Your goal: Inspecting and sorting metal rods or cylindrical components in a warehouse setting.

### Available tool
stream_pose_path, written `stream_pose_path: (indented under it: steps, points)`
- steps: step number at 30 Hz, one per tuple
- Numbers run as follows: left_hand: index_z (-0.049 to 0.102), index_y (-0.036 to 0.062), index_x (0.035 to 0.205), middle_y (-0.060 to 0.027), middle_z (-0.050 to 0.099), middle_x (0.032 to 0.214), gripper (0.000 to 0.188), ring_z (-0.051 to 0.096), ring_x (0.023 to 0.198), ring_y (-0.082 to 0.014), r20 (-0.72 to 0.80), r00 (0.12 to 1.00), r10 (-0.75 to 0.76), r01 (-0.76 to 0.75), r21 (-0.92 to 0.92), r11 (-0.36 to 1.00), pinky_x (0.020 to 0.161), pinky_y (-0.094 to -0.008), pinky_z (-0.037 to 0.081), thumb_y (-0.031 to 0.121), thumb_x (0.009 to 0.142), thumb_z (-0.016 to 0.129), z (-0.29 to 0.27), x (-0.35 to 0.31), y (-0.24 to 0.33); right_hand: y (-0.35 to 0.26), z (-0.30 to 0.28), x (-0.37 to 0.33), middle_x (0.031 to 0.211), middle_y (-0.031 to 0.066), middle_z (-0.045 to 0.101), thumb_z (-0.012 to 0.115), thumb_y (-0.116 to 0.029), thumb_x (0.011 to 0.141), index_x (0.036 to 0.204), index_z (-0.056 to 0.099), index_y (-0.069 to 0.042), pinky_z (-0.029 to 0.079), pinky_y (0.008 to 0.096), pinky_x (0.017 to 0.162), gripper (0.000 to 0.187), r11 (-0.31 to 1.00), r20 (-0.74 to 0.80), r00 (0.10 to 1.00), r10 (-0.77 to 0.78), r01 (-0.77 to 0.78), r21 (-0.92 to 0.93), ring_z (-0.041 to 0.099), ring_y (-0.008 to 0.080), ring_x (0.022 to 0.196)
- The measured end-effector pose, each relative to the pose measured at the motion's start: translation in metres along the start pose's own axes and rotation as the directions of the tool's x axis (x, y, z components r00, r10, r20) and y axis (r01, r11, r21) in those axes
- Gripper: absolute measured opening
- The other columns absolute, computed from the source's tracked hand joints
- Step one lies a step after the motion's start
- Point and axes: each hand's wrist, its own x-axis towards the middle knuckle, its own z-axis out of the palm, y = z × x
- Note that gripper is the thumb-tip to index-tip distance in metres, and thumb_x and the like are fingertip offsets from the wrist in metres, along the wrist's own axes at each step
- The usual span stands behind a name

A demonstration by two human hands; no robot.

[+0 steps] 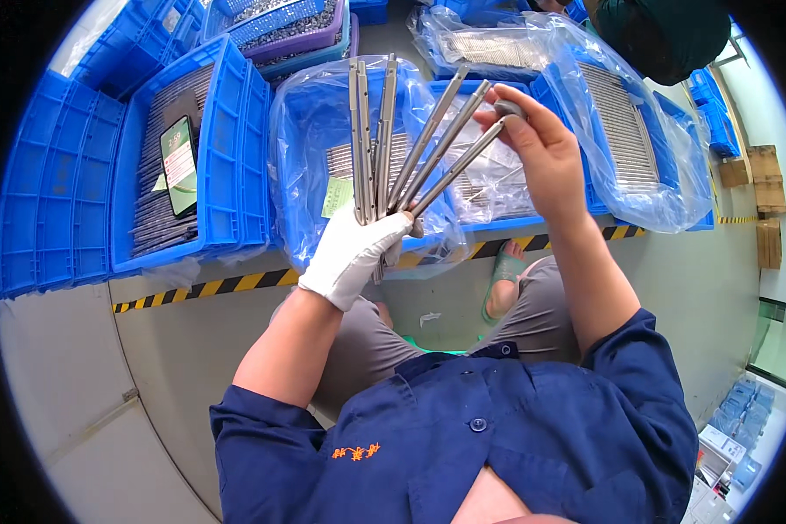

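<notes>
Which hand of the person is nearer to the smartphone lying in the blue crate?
Left. The gloved left hand, holding metal rods, is to the right of the smartphone; the bare right hand is farther right, at the rods' upper ends.

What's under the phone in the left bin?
Showing around the phone: metal rods, a dark piece past its top, a pale slip at its left. What's directly beneath, or below the top rods, is covered.
</notes>
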Motion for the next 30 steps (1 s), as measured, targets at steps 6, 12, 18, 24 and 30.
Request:
stream_pose_path:
  steps: [6,12,18,24,30]
  points:
    - [0.056,0.0010,0.074,0.0010,0.045,0.052,0.017,0.039,0.043,-0.0053,0.025,0.998,-0.050,0.049,0.030,0.998,0.040,-0.0184,0.028,0.017,0.078,0.056,0.000,-0.001,-0.004,0.008,0.012,-0.009,0.108,0.0127,0.053,0.042,-0.004,0.087,0.113,0.047,0.003,0.044,0.0275,0.083,0.027,0.966,-0.103,0.993,-0.049,0.021,-0.259,0.056,0.0201,0.096]
    - [0.057,0.0023,0.072,0.0015,0.046,0.052,0.018,0.040,0.043,-0.0048,-0.029,0.998,-0.048,0.049,0.053,0.997,0.040,-0.0178,0.028,0.019,0.078,0.056,-0.005,0.000,0.000,-0.003,0.005,-0.005,0.114,0.0112,0.051,0.045,-0.003,0.086,0.119,0.044,0.000,0.044,0.0294,0.084,0.033,0.985,0.112,0.978,0.175,-0.174,-0.014,0.054,0.0186,0.097]
    - [0.056,0.0050,0.074,-0.0007,0.050,0.052,0.019,0.038,0.039,-0.0044,-0.067,0.998,0.009,0.002,0.158,0.987,0.037,-0.0200,0.031,0.023,0.079,0.056,-0.009,-0.001,0.003,-0.012,-0.055,0.016,0.097,0.0103,0.059,0.060,-0.011,0.077,0.109,0.054,-0.002,0.044,0.0288,0.084,0.033,0.988,0.248,0.957,0.153,-0.138,-0.076,0.056,0.0173,0.092]
    - [0.057,0.0015,0.079,-0.0031,0.056,0.060,0.021,0.040,0.045,-0.0041,0.028,0.999,-0.034,0.023,0.315,0.949,0.041,-0.0187,0.030,0.023,0.080,0.056,-0.011,0.003,0.003,-0.012,-0.043,0.011,0.097,0.0118,0.059,0.066,-0.023,0.074,0.108,0.053,-0.001,0.045,0.0305,0.082,0.042,0.980,0.322,0.930,0.179,-0.197,0.022,0.056,0.0176,0.091]
    - [0.057,0.0016,0.076,-0.0017,0.055,0.059,0.021,0.040,0.044,-0.0040,-0.024,1.000,-0.012,0.020,0.388,0.921,0.040,-0.0190,0.030,0.022,0.079,0.056,-0.012,0.004,0.001,-0.023,-0.043,0.010,0.095,0.0101,0.059,0.066,-0.012,0.072,0.104,0.055,-0.001,0.045,0.0283,0.081,0.036,0.974,0.347,0.911,0.225,-0.217,-0.062,0.057,0.0158,0.088]
